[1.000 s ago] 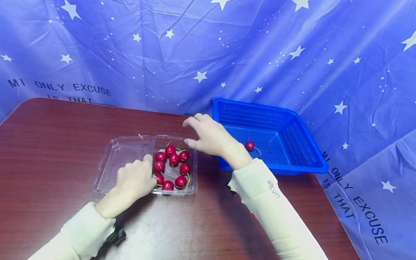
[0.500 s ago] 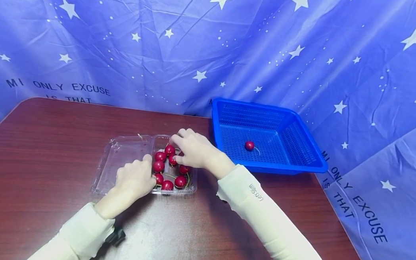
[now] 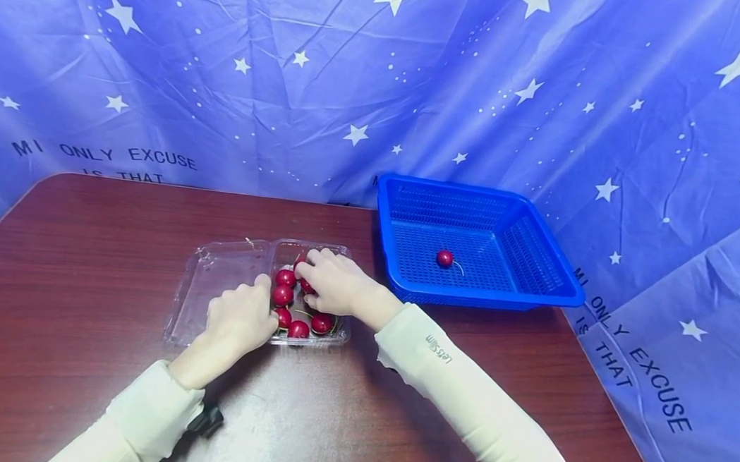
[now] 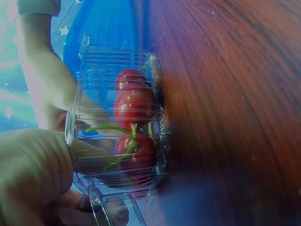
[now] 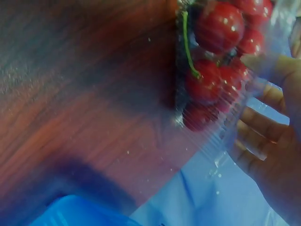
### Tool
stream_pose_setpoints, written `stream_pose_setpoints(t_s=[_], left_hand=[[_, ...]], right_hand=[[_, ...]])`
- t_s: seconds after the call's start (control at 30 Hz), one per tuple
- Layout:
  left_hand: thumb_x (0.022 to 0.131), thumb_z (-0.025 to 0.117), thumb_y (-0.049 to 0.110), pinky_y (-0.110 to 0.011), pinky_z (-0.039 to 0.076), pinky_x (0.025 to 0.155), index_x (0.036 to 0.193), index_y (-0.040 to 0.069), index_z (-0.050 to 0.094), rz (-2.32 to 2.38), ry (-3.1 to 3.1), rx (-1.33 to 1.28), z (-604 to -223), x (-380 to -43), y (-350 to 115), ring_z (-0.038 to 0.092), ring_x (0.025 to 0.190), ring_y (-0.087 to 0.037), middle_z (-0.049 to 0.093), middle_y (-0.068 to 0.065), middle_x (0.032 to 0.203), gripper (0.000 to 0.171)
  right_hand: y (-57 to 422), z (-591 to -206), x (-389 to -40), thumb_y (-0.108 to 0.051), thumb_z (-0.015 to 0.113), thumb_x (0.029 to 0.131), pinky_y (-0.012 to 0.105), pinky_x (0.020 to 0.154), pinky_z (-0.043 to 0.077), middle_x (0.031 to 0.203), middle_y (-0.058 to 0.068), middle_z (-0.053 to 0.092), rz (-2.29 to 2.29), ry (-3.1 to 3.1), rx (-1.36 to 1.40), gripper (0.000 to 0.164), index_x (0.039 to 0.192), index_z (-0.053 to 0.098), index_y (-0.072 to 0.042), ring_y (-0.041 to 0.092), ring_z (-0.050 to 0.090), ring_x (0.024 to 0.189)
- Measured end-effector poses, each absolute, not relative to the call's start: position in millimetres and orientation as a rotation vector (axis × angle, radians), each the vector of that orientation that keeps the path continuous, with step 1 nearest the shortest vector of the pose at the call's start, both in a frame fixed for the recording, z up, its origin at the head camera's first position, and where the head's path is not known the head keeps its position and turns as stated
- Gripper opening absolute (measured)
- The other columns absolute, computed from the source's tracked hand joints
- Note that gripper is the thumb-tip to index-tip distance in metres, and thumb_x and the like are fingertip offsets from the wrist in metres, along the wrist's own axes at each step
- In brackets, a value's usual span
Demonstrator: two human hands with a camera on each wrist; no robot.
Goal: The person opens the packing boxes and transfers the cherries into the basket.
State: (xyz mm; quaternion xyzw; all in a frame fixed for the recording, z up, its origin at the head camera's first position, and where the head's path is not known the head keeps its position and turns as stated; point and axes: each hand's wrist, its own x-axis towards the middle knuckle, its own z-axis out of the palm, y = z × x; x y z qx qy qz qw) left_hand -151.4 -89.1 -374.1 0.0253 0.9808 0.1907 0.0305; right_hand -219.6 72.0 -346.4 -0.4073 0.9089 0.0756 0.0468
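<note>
Clear box [image 3: 342,339]: on the surface [image 3: 88,256], its clear lid [image 3: 217,275] folded open to the left; red cherries [image 3: 282,296] with green stems lie inside.
Left grip [image 3: 240,318]: pinching the box edge near where the lid joins.
Right grip [image 3: 335,285]: fingers bent and spread among the cherries, hiding some; cannot tell whether it pinches 1.
Blue basket [image 3: 493,297]: right of the box, apart from it; 1 stemmed cherry [image 3: 444,259] rests on its perforated floor.
</note>
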Motion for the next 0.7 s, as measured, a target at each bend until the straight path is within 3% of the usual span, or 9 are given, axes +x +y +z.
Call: stream_pose_setpoints(t_s=[0.37, 0.7], left_hand=[[0.074, 0.058, 0.014, -0.058, 0.05, 0.052, 0.09, -0.001, 0.05, 0.593, 3.023, 0.078, -374.6, -151.0, -89.7, 0.065, 0.071, -0.048, 0.068, -0.028, 0.079, 0.024], [0.075, 0.058, 0.015, -0.059, 0.05, 0.053, 0.092, -0.002, 0.051, 0.603, 3.028, 0.067, -374.7, -150.2, -89.2, 0.065, 0.073, -0.05, 0.069, -0.03, 0.081, 0.025]], right_hand=[[68.5, -360.7, -214.1, -0.014, 0.065, 0.087, 0.035, 0.085, 0.057, 0.11, 0.008, 0.065, 0.154, 2.753, -1.333, 0.021, 0.107, 0.069, -0.013, 0.024, 0.058, 0.097], [65.4, -366.0, -210.4, -0.018, 0.066, 0.086, 0.036, 0.081, 0.058, 0.111, 0.008, 0.063, 0.268, 2.749, -1.318, 0.022, 0.107, 0.067, -0.013, 0.024, 0.058, 0.095]])
